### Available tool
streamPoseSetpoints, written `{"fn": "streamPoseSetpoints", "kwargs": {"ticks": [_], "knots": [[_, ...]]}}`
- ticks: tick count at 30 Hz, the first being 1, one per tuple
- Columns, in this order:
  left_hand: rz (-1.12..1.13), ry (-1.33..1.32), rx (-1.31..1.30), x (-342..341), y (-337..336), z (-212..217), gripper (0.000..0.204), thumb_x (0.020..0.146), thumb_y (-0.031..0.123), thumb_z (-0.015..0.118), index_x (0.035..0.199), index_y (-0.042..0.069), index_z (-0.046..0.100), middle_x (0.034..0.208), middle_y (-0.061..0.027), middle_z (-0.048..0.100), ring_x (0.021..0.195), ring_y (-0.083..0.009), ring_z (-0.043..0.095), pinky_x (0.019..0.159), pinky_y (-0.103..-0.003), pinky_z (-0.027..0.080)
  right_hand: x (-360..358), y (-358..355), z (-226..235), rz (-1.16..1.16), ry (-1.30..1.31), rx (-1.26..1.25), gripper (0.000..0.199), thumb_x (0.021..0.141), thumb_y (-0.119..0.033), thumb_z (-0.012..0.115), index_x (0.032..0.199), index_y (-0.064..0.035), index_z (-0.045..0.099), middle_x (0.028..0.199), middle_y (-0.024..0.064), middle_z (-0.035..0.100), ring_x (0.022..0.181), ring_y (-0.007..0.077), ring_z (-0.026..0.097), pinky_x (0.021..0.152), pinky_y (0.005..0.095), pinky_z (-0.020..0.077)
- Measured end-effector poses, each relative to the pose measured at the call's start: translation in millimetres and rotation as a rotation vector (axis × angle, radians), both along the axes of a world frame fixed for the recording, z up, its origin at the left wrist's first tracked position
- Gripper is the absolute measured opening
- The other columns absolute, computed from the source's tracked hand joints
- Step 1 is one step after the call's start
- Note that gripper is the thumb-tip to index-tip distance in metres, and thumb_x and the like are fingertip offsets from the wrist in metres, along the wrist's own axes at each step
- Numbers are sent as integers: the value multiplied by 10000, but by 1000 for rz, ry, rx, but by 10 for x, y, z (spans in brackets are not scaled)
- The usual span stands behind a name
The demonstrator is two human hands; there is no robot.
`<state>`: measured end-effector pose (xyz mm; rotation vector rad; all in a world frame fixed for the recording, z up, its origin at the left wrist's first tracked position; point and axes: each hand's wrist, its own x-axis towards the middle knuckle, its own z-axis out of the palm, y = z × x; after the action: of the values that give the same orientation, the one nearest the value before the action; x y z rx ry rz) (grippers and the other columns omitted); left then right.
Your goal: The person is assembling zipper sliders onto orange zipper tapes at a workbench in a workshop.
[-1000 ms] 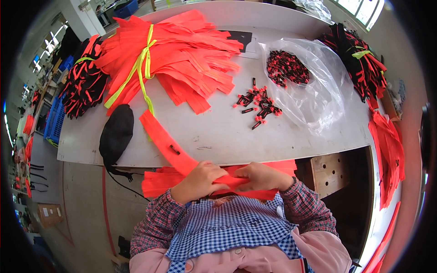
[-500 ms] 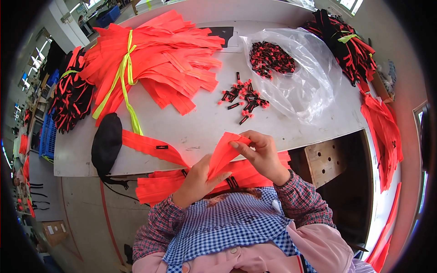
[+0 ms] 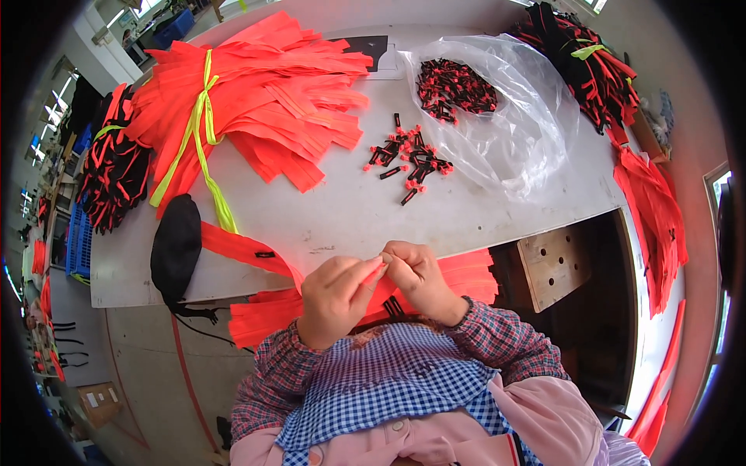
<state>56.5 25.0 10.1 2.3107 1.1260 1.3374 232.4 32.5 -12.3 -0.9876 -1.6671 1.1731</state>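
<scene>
Tabletop edge: bright orange strip (image 3: 256,250)

A garment workshop. The table (image 3: 497,210) carries a tied bundle of orange strips (image 3: 256,101) at far left, loose sliders (image 3: 408,159) and a bag (image 3: 505,109) of more at far right. Further bundles (image 3: 113,175) lie left, with blue crates (image 3: 78,241) beyond.

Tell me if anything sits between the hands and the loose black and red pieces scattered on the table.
Nothing visible does. Both hands, left hand and right hand, pinch an orange strip at the near table edge. Bare tabletop runs from there to the loose pieces. The plastic bag lies to their right.
</scene>
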Motion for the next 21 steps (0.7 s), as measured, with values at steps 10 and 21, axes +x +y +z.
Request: {"fn": "streamPoseSetpoints", "kwargs": {"ticks": [10, 21], "knots": [[-74, -152, -324, -70, 13, -130, 168, 842, -27, 719, 1002, 23, 711, 934, -84, 655, 844, -184, 660, 702, -299, 542, 66, 368, -409, 18, 296, -476, 311, 1026, -248, 526, 856, -6, 623, 779, -39, 573, 708, 51, 517, 614, 239, 439], [-36, -396, -627, -53, 0, 15, 185, 878, -27, 708, 1058, -37, 666, 975, -58, 650, 882, -103, 622, 772, -238, 522, 833, 1294, -1160, -579, -596, 186, 213, 879, -224, 703, 883, -15, 658, 838, 167, 677, 776, 374, 646, 708, 449, 511]]}}
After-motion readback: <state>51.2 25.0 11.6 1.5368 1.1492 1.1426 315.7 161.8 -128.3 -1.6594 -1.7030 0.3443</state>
